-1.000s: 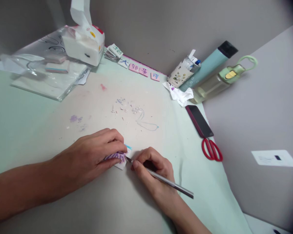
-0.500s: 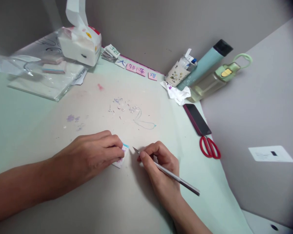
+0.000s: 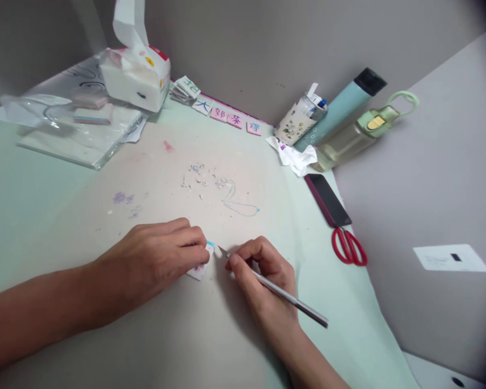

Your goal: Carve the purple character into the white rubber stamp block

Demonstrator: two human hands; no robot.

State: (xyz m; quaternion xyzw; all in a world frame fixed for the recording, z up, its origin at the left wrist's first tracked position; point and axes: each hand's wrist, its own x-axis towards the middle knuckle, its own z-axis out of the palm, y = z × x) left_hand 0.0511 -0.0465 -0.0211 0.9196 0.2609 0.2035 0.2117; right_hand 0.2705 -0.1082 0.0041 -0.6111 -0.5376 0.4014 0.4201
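Free passage was left across the worktop point(image 3: 44, 205) at mid-left. Below centre, the narrow gap between the left hand point(image 3: 157, 254) and the right hand point(image 3: 265, 275) was obstructed by a knife point(image 3: 289, 296). The upper left was blocked by a tissue pack point(image 3: 135, 84), the upper right by a cup point(image 3: 294, 124) and a bottle point(image 3: 344, 143).

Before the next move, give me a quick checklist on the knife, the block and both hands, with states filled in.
1. Knife gripped in the right hand: ok, held like a pen.
2. Small block steadied by the left hand: ok, fingers over it.
3. Blade off the block: ok, a narrow gap shows.
4. Blade well away from the left fingers: not ok, its tip is close.
5. Block's upper face fully visible: not ok, fingers cover much of it.
6. Blade's height above the mat: cannot tell.
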